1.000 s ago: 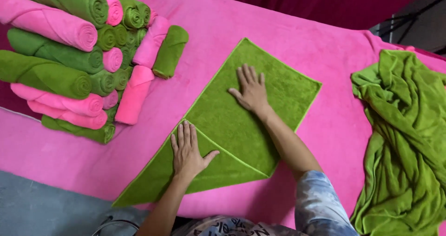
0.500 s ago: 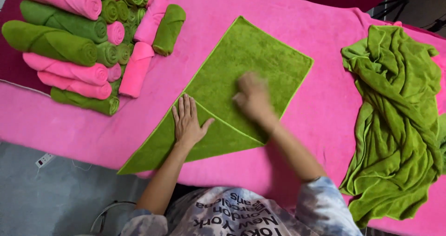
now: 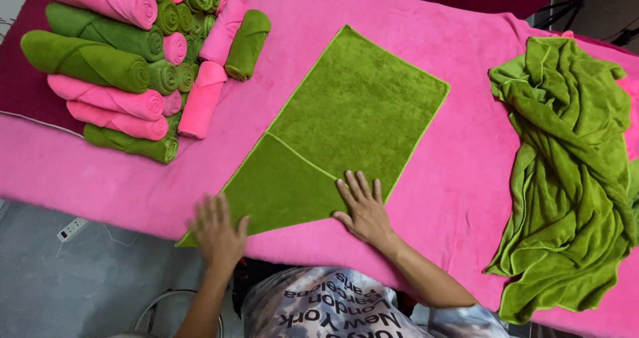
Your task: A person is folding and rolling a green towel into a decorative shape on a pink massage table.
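Both hands slid back to the near edge: right hand [image 3: 365, 208] lies flat, fingers spread, on the green towel's [image 3: 353, 112] folded corner, left hand [image 3: 217, 230] open at its near tip. Towel's flat on the pink desk [image 3: 466, 171]. Bump it and that fold could easily slip crooked.

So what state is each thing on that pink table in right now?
Green towel: flat, one corner folded in.
Left hand: open, at towel's near corner.
Right hand: open, flat on towel's edge.
Rolled towels: stacked, pink and green.
Green pile: crumpled, unfolded.
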